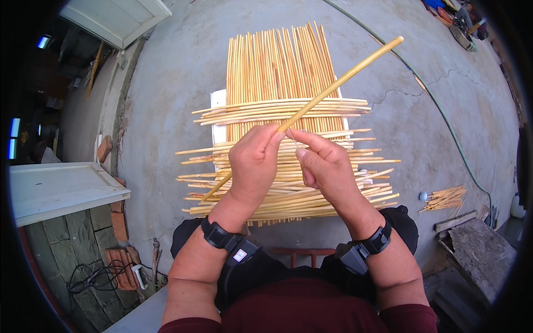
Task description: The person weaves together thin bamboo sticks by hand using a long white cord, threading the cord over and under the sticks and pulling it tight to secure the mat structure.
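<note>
My left hand [252, 161] grips a long yellow stick [355, 69], which runs diagonally up to the right over a mat of pale sticks [277, 64] laid lengthwise. My right hand [325, 166] is closed in a pinch on a thin wire or strand [293, 140] beside the stick, its index finger close to my left thumb. Several loose sticks [338, 106] lie crosswise over the mat, with a thicker spread of them under my hands. A white board [218, 99] shows at the mat's left edge.
A green hose [444, 116] crosses the concrete floor [166, 77] on the right, near a small stick bundle [444, 197], a ball [423, 196] and a weathered board [477, 252]. At left are white door panels [66, 191], bricks [119, 225] and black cable [89, 277]. Assorted items [463, 33] lie far right.
</note>
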`<action>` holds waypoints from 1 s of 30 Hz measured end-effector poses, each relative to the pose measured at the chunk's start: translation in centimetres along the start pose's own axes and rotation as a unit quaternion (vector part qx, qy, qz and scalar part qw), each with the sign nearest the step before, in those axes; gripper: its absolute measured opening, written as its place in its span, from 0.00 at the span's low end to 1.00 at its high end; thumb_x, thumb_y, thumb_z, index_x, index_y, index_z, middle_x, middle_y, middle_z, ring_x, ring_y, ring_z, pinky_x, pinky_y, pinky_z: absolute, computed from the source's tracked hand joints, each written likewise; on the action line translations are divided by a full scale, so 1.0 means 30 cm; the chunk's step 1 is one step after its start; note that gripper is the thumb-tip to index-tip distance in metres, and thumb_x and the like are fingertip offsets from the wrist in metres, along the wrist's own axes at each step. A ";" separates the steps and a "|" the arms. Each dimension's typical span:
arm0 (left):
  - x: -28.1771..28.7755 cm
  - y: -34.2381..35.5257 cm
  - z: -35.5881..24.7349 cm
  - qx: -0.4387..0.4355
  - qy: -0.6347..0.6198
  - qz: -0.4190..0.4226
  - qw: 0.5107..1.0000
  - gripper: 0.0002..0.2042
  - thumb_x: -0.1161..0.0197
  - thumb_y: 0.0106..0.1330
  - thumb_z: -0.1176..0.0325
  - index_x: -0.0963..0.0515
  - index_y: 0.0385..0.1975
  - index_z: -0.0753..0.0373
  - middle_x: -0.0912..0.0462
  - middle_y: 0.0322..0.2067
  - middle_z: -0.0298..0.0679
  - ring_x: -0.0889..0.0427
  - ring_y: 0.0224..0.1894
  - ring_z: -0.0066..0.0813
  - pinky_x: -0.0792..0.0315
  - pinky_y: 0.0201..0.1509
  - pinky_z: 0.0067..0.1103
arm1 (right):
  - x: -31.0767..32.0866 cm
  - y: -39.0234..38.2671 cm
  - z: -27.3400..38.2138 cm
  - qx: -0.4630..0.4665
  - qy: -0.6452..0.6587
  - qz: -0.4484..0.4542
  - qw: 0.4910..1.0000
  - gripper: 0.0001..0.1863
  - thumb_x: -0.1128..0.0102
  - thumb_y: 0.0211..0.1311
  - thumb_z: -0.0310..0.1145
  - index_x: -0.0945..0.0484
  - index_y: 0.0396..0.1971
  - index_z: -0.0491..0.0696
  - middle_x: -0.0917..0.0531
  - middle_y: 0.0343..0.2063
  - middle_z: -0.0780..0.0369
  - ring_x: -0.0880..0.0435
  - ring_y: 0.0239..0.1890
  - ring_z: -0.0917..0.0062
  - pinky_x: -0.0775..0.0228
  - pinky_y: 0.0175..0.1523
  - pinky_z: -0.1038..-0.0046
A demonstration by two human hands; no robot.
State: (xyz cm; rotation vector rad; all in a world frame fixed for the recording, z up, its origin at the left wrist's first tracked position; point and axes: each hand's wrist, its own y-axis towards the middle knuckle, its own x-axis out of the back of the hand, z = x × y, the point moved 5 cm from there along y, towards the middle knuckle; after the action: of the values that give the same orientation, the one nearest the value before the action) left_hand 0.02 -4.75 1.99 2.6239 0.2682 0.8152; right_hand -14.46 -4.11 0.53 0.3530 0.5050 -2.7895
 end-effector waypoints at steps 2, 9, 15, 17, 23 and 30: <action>-0.003 0.006 -0.003 -0.018 0.000 -0.011 1.000 0.05 0.36 0.65 0.74 0.19 0.38 0.66 0.18 0.29 0.45 0.18 0.30 0.41 0.25 0.33 0.27 | 0.006 0.009 -0.004 -0.003 0.011 -0.002 1.000 0.19 0.50 0.70 0.25 0.27 0.60 0.41 0.30 0.16 0.72 0.36 0.16 0.91 0.43 0.20 0.85; -0.008 0.004 -0.040 -0.062 0.070 -0.005 0.996 0.04 0.35 0.63 0.72 0.19 0.36 0.63 0.21 0.25 0.41 0.20 0.27 0.39 0.27 0.29 0.29 | 0.027 0.063 -0.040 0.017 0.096 -0.009 0.995 0.11 0.45 0.70 0.27 0.22 0.48 0.41 0.25 0.21 0.70 0.30 0.19 0.90 0.39 0.21 0.86; 0.003 0.005 -0.051 -0.106 0.135 0.008 0.985 0.04 0.35 0.62 0.72 0.20 0.34 0.61 0.24 0.23 0.39 0.22 0.26 0.37 0.28 0.27 0.30 | 0.025 0.094 -0.027 0.019 0.044 -0.023 0.999 0.05 0.44 0.70 0.28 0.23 0.41 0.44 0.25 0.20 0.66 0.28 0.18 0.87 0.38 0.21 0.83; 0.021 0.015 -0.026 -0.102 0.165 0.016 0.981 0.04 0.35 0.61 0.72 0.19 0.34 0.61 0.25 0.23 0.38 0.22 0.26 0.36 0.28 0.28 0.30 | 0.049 0.090 0.014 0.056 -0.118 -0.067 0.989 0.02 0.42 0.68 0.27 0.22 0.37 0.45 0.24 0.21 0.65 0.27 0.18 0.82 0.36 0.22 0.80; 0.013 -0.001 -0.012 -0.113 0.203 0.036 0.972 0.06 0.33 0.56 0.72 0.18 0.33 0.60 0.27 0.22 0.36 0.23 0.28 0.34 0.28 0.30 0.28 | 0.058 0.059 0.173 0.434 -0.537 -0.188 0.699 0.05 0.33 0.53 0.28 0.17 0.32 0.49 0.19 0.30 0.64 0.22 0.36 0.69 0.35 0.41 0.68; -0.008 -0.012 -0.012 -0.133 0.216 0.073 0.965 0.08 0.32 0.54 0.76 0.17 0.34 0.60 0.23 0.23 0.37 0.22 0.28 0.35 0.27 0.29 0.29 | 0.006 0.135 0.081 0.318 -0.510 -0.095 0.794 0.05 0.34 0.54 0.30 0.20 0.26 0.45 0.19 0.26 0.60 0.20 0.35 0.64 0.34 0.42 0.63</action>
State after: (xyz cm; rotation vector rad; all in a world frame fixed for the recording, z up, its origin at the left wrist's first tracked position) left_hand -0.41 -4.39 1.99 2.2142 0.0694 1.3712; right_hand -13.79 -8.69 1.47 -1.1045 -0.6882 -2.7013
